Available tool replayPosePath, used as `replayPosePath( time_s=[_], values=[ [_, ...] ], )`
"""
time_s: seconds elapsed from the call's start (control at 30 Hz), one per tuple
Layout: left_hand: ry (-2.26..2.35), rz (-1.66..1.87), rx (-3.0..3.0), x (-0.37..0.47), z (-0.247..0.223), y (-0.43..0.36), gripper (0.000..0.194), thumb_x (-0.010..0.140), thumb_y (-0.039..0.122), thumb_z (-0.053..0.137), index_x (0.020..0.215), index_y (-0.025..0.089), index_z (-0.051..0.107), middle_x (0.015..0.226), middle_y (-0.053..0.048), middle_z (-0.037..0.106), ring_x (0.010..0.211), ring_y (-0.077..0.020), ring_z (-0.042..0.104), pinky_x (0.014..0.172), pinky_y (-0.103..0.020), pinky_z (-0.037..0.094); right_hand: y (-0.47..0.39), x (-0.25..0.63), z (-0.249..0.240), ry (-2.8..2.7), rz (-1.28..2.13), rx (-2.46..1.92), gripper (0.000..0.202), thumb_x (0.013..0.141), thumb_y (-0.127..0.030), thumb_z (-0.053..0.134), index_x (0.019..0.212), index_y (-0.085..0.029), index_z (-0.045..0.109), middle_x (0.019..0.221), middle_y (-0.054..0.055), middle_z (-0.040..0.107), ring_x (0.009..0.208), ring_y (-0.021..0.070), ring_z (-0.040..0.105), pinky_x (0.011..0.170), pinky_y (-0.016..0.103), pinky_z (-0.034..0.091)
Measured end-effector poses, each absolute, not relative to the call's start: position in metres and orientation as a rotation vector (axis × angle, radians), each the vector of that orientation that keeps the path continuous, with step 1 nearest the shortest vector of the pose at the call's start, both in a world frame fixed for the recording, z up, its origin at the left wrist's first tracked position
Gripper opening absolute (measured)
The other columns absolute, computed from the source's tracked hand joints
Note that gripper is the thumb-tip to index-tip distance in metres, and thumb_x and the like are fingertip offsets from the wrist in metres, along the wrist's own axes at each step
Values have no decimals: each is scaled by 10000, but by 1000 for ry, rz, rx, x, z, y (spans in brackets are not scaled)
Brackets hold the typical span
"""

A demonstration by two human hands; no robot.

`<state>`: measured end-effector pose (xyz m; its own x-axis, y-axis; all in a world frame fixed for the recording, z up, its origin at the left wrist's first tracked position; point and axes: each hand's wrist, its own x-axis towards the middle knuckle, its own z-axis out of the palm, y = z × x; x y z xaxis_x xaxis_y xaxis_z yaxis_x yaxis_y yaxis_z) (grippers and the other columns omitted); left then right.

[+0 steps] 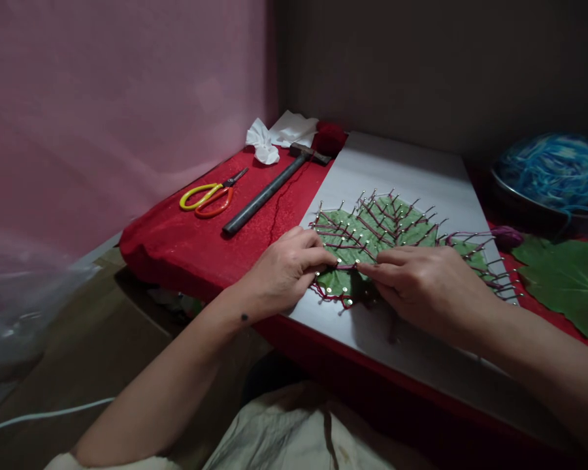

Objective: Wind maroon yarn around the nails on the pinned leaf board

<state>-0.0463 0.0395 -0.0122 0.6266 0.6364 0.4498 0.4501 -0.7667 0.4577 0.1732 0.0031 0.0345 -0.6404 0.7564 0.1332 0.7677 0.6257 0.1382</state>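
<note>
A green leaf (pixel 424 230) lies on a white board (pixel 411 160), with many nails standing around its outline and along its veins. Dark red yarn (pixel 396 225) runs between the nails, and a brighter red strand (pixel 329 298) follows the near left edge. My left hand (pixel 294 267) is closed at the leaf's left lobe, its fingertips pinching the purplish-red yarn beside a nail. Just to the right, my right hand (pixel 421 281) has its fingers together on the same yarn at another nail. A short stretch of yarn shows between the fingertips.
Scissors (pixel 213 198) with yellow and orange handles and a hammer (pixel 269 196) lie on the red cloth (pixel 176 245) at left. Crumpled tissue (pixel 263 143) and a red yarn ball (pixel 329 138) sit behind. At right are blue yarn (pixel 553 171) in a bowl, a purple yarn bundle (pixel 507 237) and a loose leaf (pixel 566 281).
</note>
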Motion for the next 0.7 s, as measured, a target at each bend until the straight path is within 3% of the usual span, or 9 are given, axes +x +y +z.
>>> replayPosePath(
  time_s=[0.2,0.5,0.7],
  values=[
    [885,1013,2619,-44,-3,37,275,864,50,472,1017,152,677,891,-69,572,868,-174,489,772,-310,469,6,165,45,-2983,-193,-1398,197,828,-144,504,780,-199,687,691,20,650,581,138,520,524,304,228],
    [763,571,2905,-25,12,34,266,826,27,471,969,136,667,987,-93,571,990,-223,424,871,-350,462,2,179,35,-2833,-228,-1278,267,839,-159,456,903,-219,709,697,16,654,607,150,575,522,295,232],
    [828,247,3043,-19,20,28,226,876,93,435,937,119,651,949,-103,576,913,-226,454,822,-362,456,4,181,40,-2747,-65,-1349,277,826,-223,454,852,-233,729,736,18,676,605,142,582,518,288,267]
  ],
)
